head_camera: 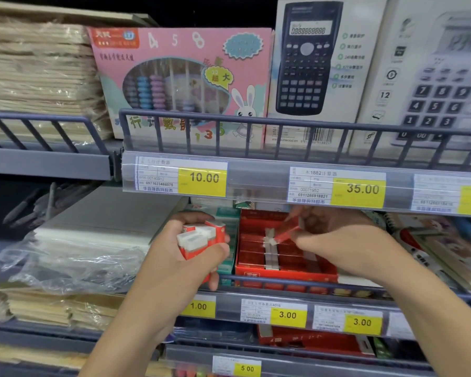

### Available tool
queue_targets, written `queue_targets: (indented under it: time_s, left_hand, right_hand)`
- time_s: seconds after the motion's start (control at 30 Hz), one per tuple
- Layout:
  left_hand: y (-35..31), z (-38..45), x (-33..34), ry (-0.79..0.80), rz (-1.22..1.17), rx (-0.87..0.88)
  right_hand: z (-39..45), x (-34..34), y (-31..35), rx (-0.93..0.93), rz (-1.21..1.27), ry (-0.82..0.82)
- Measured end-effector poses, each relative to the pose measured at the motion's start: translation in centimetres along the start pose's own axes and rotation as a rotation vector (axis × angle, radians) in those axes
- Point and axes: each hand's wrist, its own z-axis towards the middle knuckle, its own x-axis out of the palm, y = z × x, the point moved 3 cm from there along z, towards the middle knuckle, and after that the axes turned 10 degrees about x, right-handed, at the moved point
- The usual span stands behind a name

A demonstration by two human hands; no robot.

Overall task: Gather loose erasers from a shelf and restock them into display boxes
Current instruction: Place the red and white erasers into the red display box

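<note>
The right hand (335,235) has its grip closed on one eraser (284,235), pinched at its upper right end between thumb and fingers. The eraser is red-sleeved with a white tip; its long axis slants down to the left, white tip lowest. That tip sits directly over the red box (284,270), at about the white middle line where the rows of erasers already inside it meet. The filled rows lie across the box, so the held eraser appears to need levelling before it seats; this is a judgement only. The right hand is the nearer to the box.

The left hand (185,257) is just left of the box, its grip curled round a bundle of erasers (201,238), white ends up. A teal box (227,240) stands between this hand and the red box. Both boxes rest on the shelf behind its rail (297,284).
</note>
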Motion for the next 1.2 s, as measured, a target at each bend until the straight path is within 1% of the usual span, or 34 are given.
queue_targets:
  time_s: [0.07,0.17,0.33,0.53,0.73,0.83,0.97,1.03,1.1,1.13,1.2]
  left_hand:
    - [-0.1,0.1,0.0,-0.001,-0.001,0.015]
    - [-0.1,0.3,0.2,0.013,0.013,0.039]
    - [-0.5,0.9,0.8,0.016,0.04,0.054]
    - [-0.4,1.4,0.8,0.017,0.079,0.049]
    - [-0.1,1.8,1.1,0.003,0.068,0.05]
    - [-0.3,1.7,1.4,0.056,0.073,0.057]
    - [-0.6,1.4,2.1,0.106,0.084,0.085]
    - [-0.8,1.1,2.3,0.124,0.088,0.086]
    - [-0.8,0.8,2.3,0.125,0.067,0.068]
    - [-0.8,0.7,2.3,0.121,0.054,0.061]
    - [-1.0,0.4,2.6,0.109,0.006,0.053]
  right_hand:
    - [1.0,-0.2,-0.8,0.012,-0.06,-0.025]
    - [2.1,0.1,-1.5,-0.03,-0.262,-0.082]
    - [3.7,1.0,-2.3,-0.119,-0.348,-0.115]
    - [4.3,1.7,-2.2,-0.13,-0.514,-0.161]
    - [5.0,1.8,-2.2,-0.188,-0.564,-0.131]
    - [5.1,1.7,-2.1,-0.202,-0.558,-0.094]
    - [4.0,1.4,-1.6,-0.255,-0.586,-0.119]
    - [2.7,1.5,-1.4,-0.274,-0.491,-0.154]
    - [1.0,1.7,-0.9,-0.289,-0.258,-0.14]
    - [0.1,1.9,-0.7,-0.296,-0.122,-0.1]
    - [-1.3,2.7,0.1,-0.335,0.13,0.034]
